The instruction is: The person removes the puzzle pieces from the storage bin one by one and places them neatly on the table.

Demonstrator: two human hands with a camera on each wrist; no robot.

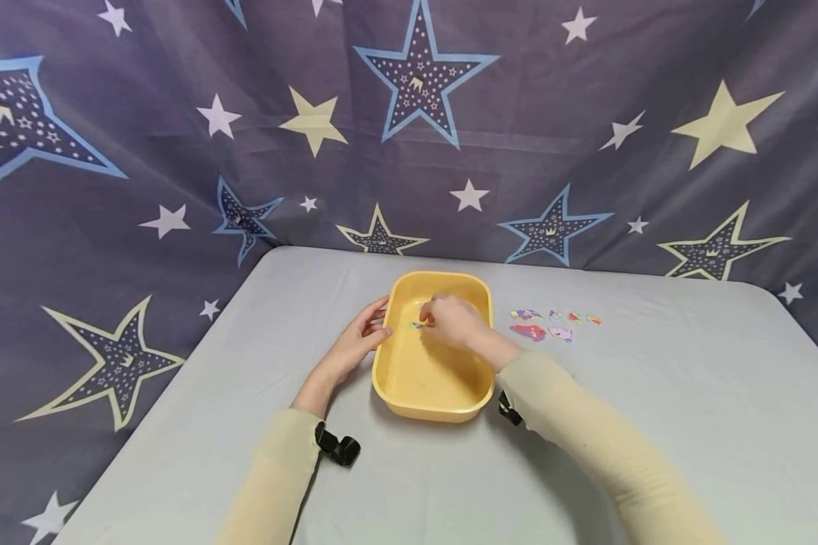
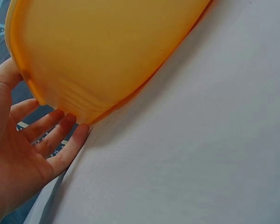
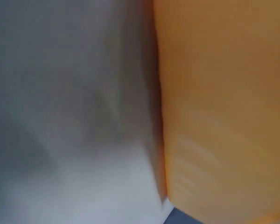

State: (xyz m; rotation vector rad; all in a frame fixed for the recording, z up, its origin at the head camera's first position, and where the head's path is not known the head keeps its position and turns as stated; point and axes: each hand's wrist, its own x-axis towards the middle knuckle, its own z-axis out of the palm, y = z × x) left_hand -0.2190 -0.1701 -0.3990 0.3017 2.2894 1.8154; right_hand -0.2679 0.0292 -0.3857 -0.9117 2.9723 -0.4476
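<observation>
A: Where's the yellow plastic basin [image 1: 436,378]?

B: Right of the centre of the head view, standing upright on the pale grey tablecloth [image 1: 708,424]. One long side faces the left hand [image 1: 354,344].

A: What is that hand doing with it?

B: It rests against the basin at the rim, fingers spread and fairly straight along the outer wall, with the thumb up by the edge. The left wrist view shows the fingertips touching the wall in the left part of the frame. It's a light touch, not a clench.

A: And the right hand [image 1: 452,319]?

B: Inside the basin, in its upper half, fingers bent downward. A tiny multicoloured piece [image 1: 415,325] lies right at the fingertips. Whether they pinch it, I can't tell; the right wrist view shows just blurred cloth and the basin's wall.

A: Any other pieces?

B: Yes, a cluster of small printed cut-outs [image 1: 528,332] lies flat on the cloth, right of the basin, in two loose rows: a larger reddish one and a pinkish-purple one in the lower row, smaller ones above.

A: Behind all that?

B: A dark purple-grey star-print curtain [image 1: 511,98] fills the top of the frame.
</observation>
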